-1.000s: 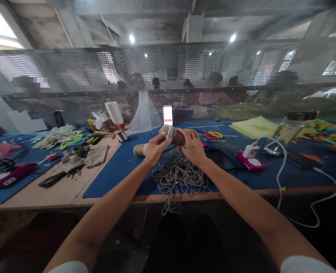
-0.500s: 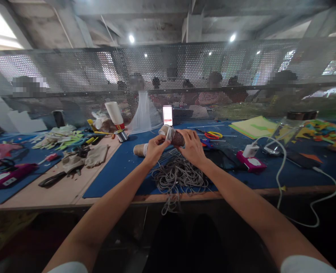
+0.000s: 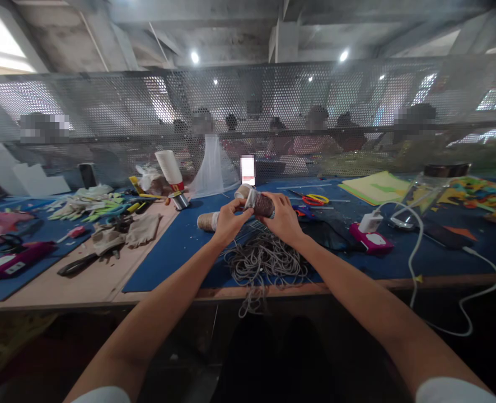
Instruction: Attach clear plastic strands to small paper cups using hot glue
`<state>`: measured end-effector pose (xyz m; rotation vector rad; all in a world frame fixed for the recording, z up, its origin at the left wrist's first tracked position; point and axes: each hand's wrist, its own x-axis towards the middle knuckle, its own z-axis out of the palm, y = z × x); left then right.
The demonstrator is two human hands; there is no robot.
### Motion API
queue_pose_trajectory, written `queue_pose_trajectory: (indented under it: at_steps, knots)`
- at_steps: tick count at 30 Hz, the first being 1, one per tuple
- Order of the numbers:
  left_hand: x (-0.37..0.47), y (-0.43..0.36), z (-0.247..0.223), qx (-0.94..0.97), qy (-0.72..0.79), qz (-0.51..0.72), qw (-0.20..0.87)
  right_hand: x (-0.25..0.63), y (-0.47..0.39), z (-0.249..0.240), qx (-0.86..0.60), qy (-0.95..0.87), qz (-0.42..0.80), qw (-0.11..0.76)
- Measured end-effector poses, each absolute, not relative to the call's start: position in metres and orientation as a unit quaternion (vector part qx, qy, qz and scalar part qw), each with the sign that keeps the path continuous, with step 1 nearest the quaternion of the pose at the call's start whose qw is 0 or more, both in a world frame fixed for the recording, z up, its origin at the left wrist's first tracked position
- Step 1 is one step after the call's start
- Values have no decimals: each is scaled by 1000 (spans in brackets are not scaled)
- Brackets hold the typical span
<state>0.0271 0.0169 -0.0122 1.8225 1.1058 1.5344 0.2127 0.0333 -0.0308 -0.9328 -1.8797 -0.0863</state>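
A cylinder wound with brown cord, with a whitish wrapped band and a pale end, is held tilted above the mat between both hands. My left hand pinches the whitish band at its near left side. My right hand curls round the brown right end, its fingers over the top. A second cord-wound cylinder lies left of my left hand, partly hidden by it. Below the hands, a loose heap of grey cord spreads on the blue mat, some loops hanging over the table edge.
Scissors with red and yellow handles lie beyond my right hand. To the right are a magenta power strip, a white cable and a clear jar. Stacked paper cups, gloves and a perforated screen stand or lie around.
My right hand's fingers have shifted slightly on the brown end, and the cylinder looks turned a little. My left hand keeps its pinch; the rest looks the same.
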Motion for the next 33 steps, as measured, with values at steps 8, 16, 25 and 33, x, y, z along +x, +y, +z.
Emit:
queue_pose_trajectory:
  at_steps: [8, 16, 25, 33]
  knots:
    - [27, 17, -12, 681, 386, 558, 274, 213, 35, -31, -394, -770, -20, 501]
    - [31, 13, -10, 632, 361, 585, 358, 216, 30, -27, -377, -794, -73, 472]
    - [32, 16, -15, 619, 347, 594, 378, 216, 28, -26, -369, -808, -98, 450]
    - [33, 14, -13, 616, 355, 592, 379, 213, 28, -28, -375, -796, -84, 467]
